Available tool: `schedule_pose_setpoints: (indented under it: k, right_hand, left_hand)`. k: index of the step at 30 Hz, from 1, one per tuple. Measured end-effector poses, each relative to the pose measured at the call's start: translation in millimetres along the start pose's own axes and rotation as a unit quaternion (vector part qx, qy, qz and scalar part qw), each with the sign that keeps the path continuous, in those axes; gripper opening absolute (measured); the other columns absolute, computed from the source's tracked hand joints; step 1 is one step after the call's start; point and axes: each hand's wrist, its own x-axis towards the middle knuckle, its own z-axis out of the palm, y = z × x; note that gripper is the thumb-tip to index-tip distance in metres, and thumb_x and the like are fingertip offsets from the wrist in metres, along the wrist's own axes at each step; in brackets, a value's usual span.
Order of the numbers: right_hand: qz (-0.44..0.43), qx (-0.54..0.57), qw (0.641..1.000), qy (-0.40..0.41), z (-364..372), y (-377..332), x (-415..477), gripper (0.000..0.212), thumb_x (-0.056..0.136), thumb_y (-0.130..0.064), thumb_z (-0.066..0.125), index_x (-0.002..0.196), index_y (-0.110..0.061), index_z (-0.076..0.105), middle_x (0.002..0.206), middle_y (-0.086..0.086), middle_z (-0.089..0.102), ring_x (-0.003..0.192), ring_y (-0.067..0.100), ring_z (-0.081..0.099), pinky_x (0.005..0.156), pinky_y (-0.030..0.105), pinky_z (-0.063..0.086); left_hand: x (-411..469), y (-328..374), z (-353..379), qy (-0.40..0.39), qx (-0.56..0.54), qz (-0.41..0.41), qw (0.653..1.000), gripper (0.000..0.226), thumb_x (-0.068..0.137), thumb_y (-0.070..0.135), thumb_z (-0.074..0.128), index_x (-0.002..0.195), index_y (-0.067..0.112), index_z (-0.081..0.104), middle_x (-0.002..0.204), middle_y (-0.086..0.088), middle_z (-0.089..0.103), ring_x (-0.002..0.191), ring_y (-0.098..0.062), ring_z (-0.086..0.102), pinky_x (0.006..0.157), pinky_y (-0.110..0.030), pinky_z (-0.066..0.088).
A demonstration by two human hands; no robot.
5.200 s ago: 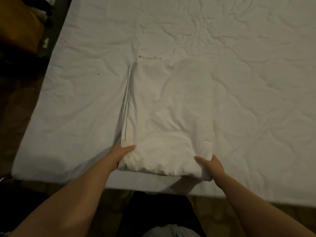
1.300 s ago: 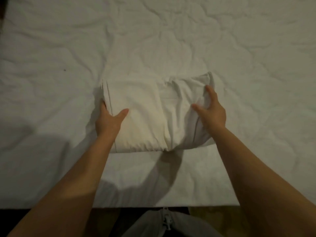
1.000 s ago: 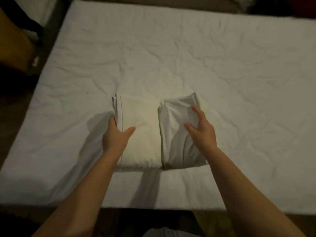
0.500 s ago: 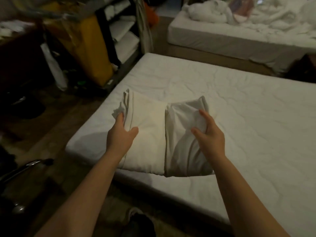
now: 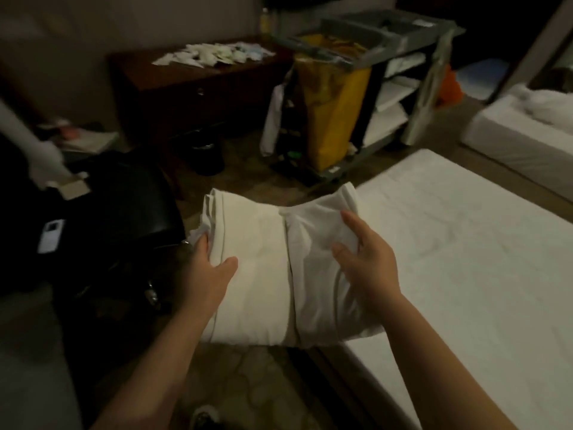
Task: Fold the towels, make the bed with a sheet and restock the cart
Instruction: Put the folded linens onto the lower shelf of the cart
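Observation:
A folded white sheet (image 5: pixel 266 262) is up in the air in front of me, over the floor beside the bed (image 5: pixel 465 259). My left hand (image 5: pixel 210 271) grips its left edge, thumb on top and fingers underneath. My right hand (image 5: pixel 369 262) holds its right side, thumb and fingers spread over the top fold. The housekeeping cart (image 5: pixel 381 88) stands ahead, with a yellow bag (image 5: pixel 335 100) at its left end and folded white linen on its shelves.
A dark wooden desk (image 5: pixel 192 85) with scattered white packets stands at the back left. A black chair (image 5: pixel 124 212) sits close on my left. A second bed (image 5: pixel 524 135) with rumpled bedding is at the far right. Patterned floor lies between me and the cart.
I have lifted the folded sheet off the bed and turned left with it. The cart and the desk have come into view, and the bed now lies to my right.

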Motion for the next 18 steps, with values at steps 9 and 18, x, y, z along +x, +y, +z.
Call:
schedule_pose_setpoints:
  k: [9,18]
  right_hand:
    - [-0.022,0.039,0.996,-0.072,183.4,-121.4,97.3,0.056,0.09,-0.024,0.063,0.137,-0.045,0.041,0.136,-0.01,0.05,0.114,0.017,0.056,0.097,0.043,0.05]
    - [-0.034,0.046,0.997,-0.054,250.0,-160.6,241.0,0.059,0.087,-0.024,0.066,0.136,-0.046,0.042,0.125,-0.016,0.05,0.1,0.018,0.062,0.088,0.045,0.054]
  left_hand:
    - [161.9,-29.3,-157.8,0.072,0.017,-0.054,0.996,0.059,0.09,0.023,0.058,0.144,0.028,0.033,0.125,-0.006,0.054,0.111,-0.028,0.053,0.096,-0.051,0.045]
    - [315.5,-2.1,-170.6,0.094,-0.025,-0.043,0.994,0.058,0.09,0.02,0.057,0.143,0.025,0.035,0.124,-0.006,0.053,0.111,-0.025,0.052,0.094,-0.044,0.046]
